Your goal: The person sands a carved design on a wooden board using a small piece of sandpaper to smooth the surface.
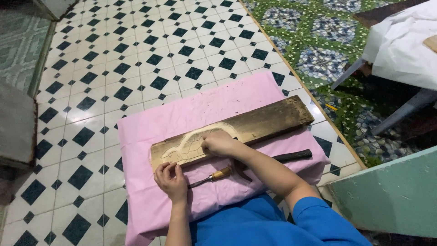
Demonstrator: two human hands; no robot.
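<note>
A long dark wooden plank point(268, 120) lies across a pink cloth point(191, 109). A turtle shape point(191, 145) is carved pale into its near left part. My right hand point(220, 143) rests on the carving with fingers curled, holding nothing that I can see. My left hand point(171, 180) sits at the plank's near edge, fingertips touching the wood. Just right of it a chisel with a wooden handle point(210, 176) lies on the cloth. A black-handled hammer point(291, 156) lies behind my right forearm, its head mostly hidden.
The floor is white tile with dark diamonds point(136, 59). A flowered mat point(318, 50) lies at the right. A table under a white cloth point(405, 45) stands on metal legs at the far right. A green panel point(396, 196) is at the near right.
</note>
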